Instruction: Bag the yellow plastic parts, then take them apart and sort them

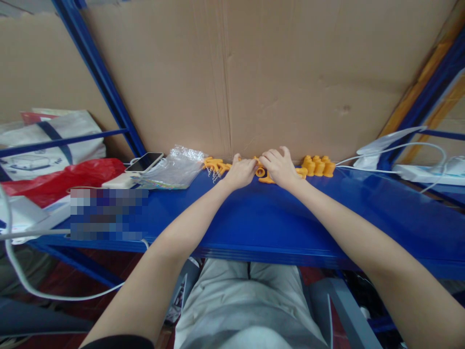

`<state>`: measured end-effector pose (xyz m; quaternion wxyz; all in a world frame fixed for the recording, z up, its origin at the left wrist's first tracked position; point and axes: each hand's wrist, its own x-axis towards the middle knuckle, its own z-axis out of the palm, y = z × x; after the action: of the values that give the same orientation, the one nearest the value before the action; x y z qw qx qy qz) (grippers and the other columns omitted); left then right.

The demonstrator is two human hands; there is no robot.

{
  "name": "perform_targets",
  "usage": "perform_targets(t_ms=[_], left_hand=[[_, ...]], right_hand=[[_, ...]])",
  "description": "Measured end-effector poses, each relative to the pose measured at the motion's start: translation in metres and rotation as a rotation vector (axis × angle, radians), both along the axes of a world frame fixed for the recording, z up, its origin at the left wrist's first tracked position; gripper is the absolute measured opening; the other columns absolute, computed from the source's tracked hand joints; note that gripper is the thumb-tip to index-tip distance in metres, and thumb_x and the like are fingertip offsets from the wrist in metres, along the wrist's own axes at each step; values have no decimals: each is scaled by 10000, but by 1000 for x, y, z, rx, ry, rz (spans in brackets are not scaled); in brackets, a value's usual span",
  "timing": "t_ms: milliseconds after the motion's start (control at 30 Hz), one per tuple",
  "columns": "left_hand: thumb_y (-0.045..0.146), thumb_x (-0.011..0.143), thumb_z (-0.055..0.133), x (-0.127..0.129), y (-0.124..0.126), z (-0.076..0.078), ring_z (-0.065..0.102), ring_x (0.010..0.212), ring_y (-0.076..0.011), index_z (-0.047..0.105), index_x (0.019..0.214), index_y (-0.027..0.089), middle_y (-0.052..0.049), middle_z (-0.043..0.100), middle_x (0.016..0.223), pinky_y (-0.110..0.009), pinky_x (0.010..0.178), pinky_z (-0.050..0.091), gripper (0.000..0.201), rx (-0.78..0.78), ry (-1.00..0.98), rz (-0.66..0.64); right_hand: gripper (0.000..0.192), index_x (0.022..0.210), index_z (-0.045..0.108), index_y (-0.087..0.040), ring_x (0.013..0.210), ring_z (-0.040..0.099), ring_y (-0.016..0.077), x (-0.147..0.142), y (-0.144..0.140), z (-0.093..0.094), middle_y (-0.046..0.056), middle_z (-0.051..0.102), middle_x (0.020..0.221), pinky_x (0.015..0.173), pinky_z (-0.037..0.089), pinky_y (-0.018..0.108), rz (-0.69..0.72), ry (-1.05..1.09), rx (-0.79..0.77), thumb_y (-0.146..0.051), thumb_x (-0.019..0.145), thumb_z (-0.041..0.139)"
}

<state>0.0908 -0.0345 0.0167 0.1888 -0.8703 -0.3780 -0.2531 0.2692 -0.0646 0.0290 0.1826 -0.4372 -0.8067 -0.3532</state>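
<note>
My left hand [242, 173] is closed, its fingertips against an orange plastic piece [260, 171] with a round opening. From the other side my right hand [278, 167] curls its fingers over the same spot; they cover much of what is held. Another orange piece [267, 180] lies on the table just below the hands. To the left is a pile of orange handle-like parts [216, 166] with metal corkscrew spirals [215, 176]. Beyond my right hand stand several orange bell-shaped parts [318, 166] in a cluster.
A blue table [269, 218] runs up to a cardboard wall [272, 72]. At left lie a clear plastic bag [178, 167], a phone [146, 162], a white box [119, 181] and a red bag [72, 175]. White cables [392, 145] and a power strip [432, 173] are at right.
</note>
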Motion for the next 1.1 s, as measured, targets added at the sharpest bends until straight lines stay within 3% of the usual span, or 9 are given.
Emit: perform_targets(t_ms=[233, 433, 567, 767, 1000, 1100], left_hand=[[212, 1002, 328, 3, 3, -1, 695, 886, -257, 594, 982, 172, -118, 759, 925, -444, 935, 361, 270, -49, -16, -9], [211, 995, 353, 0, 3, -3, 711, 917, -274, 618, 1005, 146, -143, 763, 930, -462, 973, 350, 273, -76, 53, 24], [222, 1000, 354, 0, 5, -5, 716, 920, -281, 640, 995, 150, -147, 769, 933, -486, 1000, 345, 295, -39, 85, 0], [309, 1043, 327, -1, 11, -8, 716, 821, -245, 672, 916, 164, -128, 780, 882, -470, 984, 359, 395, -16, 41, 41], [409, 1026, 398, -23, 22, -6, 714, 840, -260, 682, 852, 188, -110, 784, 868, -469, 949, 374, 400, -17, -3, 129], [388, 1012, 453, -27, 23, -4, 701, 929, -283, 676, 883, 191, -119, 780, 952, -486, 974, 362, 324, -41, -26, 169]], right_hand=[[384, 1174, 649, -163, 1125, 519, 280, -1, -2, 2, 150, 681, 1169, 1077, 247, 513, -21, -19, -11, -83, 971, 334], [325, 1192, 645, -122, 1061, 551, 293, -7, -6, 1, 172, 692, 1111, 1039, 284, 504, -40, -19, -102, -189, 997, 395], [332, 1186, 654, -125, 1079, 549, 291, -9, -6, 1, 167, 695, 1098, 1042, 282, 502, -53, -45, -149, -134, 985, 390], [397, 1190, 648, -146, 1062, 531, 286, -3, -2, 4, 158, 681, 1073, 1033, 296, 510, -112, -32, -93, -107, 985, 310], [328, 1153, 671, -100, 1164, 537, 350, 45, 7, 17, 227, 657, 1196, 940, 373, 512, -415, 178, -100, -174, 924, 447], [325, 1132, 695, -81, 1143, 589, 364, 71, 13, 23, 256, 680, 1164, 930, 390, 523, -614, 255, -195, -171, 874, 520]])
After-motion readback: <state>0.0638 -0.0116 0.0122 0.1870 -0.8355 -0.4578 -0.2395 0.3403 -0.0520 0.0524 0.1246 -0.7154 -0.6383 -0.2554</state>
